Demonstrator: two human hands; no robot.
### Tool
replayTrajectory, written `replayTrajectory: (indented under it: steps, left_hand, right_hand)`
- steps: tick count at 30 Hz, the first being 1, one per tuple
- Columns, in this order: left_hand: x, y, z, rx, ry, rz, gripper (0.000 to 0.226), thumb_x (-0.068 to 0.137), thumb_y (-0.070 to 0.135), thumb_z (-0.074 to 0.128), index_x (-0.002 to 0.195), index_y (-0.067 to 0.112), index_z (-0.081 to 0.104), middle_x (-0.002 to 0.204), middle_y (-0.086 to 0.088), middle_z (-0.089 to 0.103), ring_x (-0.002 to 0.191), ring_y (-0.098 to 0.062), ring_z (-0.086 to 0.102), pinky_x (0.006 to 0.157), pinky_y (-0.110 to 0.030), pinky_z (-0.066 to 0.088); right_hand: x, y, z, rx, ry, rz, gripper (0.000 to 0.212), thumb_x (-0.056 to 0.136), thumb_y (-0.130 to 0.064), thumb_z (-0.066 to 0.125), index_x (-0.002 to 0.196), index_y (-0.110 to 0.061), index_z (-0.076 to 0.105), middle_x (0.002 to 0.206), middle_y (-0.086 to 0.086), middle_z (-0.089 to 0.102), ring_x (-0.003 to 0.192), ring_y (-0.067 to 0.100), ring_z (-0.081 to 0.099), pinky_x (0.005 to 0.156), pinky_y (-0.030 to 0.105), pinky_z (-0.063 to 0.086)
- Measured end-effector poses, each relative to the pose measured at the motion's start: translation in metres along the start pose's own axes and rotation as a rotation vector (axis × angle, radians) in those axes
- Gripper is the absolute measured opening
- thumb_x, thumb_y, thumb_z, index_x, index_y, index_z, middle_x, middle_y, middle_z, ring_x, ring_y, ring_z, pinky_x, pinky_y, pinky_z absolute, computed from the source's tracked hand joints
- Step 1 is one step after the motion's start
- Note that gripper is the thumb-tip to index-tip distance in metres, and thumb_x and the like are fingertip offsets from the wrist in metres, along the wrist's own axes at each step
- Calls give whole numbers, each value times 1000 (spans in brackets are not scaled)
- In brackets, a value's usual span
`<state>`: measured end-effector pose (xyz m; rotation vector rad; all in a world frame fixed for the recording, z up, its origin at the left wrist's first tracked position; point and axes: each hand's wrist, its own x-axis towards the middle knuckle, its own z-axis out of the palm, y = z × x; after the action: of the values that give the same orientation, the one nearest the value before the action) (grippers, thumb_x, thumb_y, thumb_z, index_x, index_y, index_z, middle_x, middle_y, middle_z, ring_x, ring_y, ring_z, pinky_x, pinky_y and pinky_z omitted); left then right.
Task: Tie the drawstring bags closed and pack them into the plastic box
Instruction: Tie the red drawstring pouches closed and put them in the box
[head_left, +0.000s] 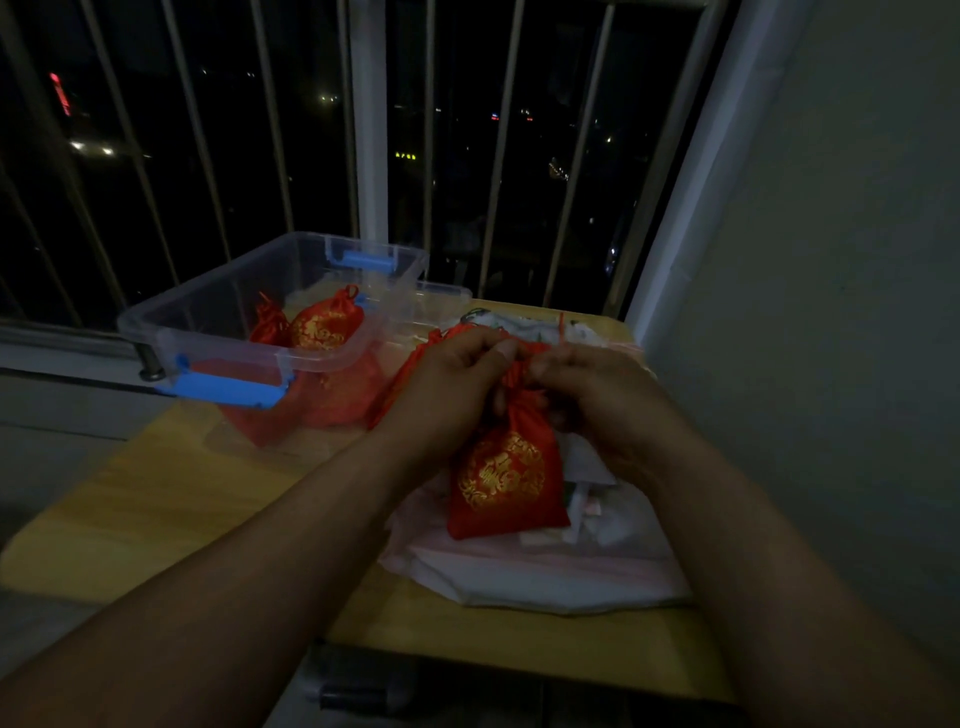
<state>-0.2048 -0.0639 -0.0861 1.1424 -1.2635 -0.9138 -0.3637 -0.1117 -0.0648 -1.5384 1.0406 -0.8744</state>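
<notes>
A red drawstring bag (501, 480) with a gold emblem hangs upright above the table's right half. My left hand (457, 379) and my right hand (592, 395) both pinch its gathered neck and red cord, close together. The clear plastic box (228, 306) with blue latches stands at the back left of the table. Two tied red bags (324, 325) lie inside the box. More red fabric (410, 374) shows behind my left hand, partly hidden.
The small yellow wooden table (171, 499) stands against a barred window. The box's clear lid (441, 306) lies behind the box. White and pink plastic bags (550, 566) with small items cover the table's right side. A wall rises at the right.
</notes>
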Motion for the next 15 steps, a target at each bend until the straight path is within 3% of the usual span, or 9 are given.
replayTrajectory:
  steps: [3, 8, 15]
  left_hand:
    - [0, 1, 1, -63, -2, 13, 23, 109, 26, 50, 108, 18, 72, 60, -6, 52, 50, -17, 44, 48, -27, 35]
    - [-2, 1, 0, -23, 4, 37, 25, 109, 26, 50, 114, 18, 73, 56, -1, 51, 44, -9, 45, 43, -22, 35]
    - [-5, -1, -5, -170, 62, -68, 25, 109, 23, 48, 115, 7, 67, 57, -2, 50, 44, -11, 40, 43, -23, 32]
  right_hand:
    - [-4, 4, 6, -53, -101, 6, 13, 96, -16, 67, 94, -13, 79, 94, 10, 79, 96, 30, 75, 94, 50, 58]
    - [-5, 7, 13, -67, -39, -74, 9, 94, -15, 70, 92, -14, 79, 93, 8, 79, 95, 27, 75, 96, 54, 56]
    - [-2, 13, 15, 163, -93, 13, 16, 91, -18, 73, 101, -6, 77, 105, 23, 75, 106, 46, 69, 100, 66, 50]
